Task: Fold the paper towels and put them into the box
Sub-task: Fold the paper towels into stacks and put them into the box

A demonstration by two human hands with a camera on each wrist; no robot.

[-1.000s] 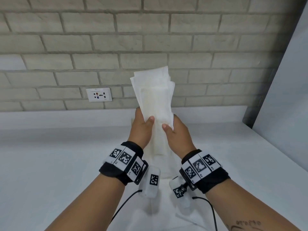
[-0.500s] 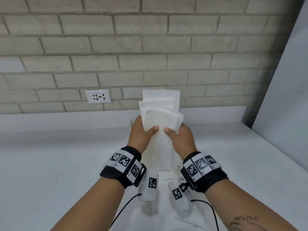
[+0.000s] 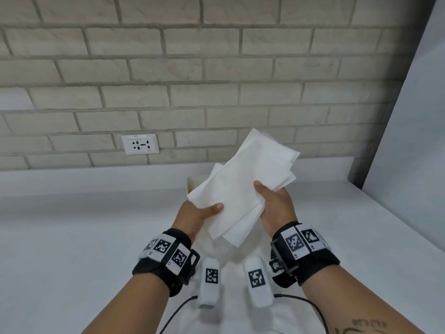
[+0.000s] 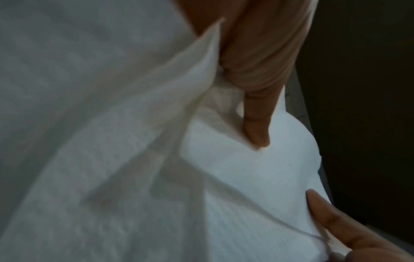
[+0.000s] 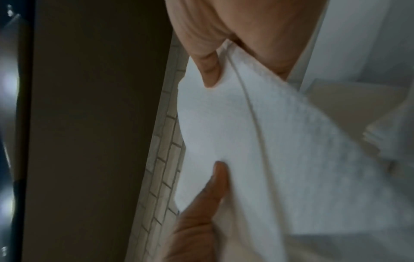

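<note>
A stack of folded white paper towels (image 3: 243, 186) is held in the air between both hands, tilted so its top leans right. My left hand (image 3: 199, 214) pinches its lower left edge, thumb on top. My right hand (image 3: 274, 201) grips the right edge, thumb on top. The left wrist view shows the towels (image 4: 224, 177) between thumb and finger; so does the right wrist view, with the towels (image 5: 257, 150) pinched. A corner of the cream box (image 3: 196, 183) peeks out behind the towels, mostly hidden.
A white counter (image 3: 72, 237) runs to a brick wall (image 3: 216, 68) with a white socket (image 3: 140, 143). A white panel (image 3: 414, 153) stands at the right. More white paper (image 3: 231, 251) lies on the counter under the hands.
The towel stack has come down and been folded shorter, then tilted from upright to leaning right. The hands have spread apart, left lower and right higher.
</note>
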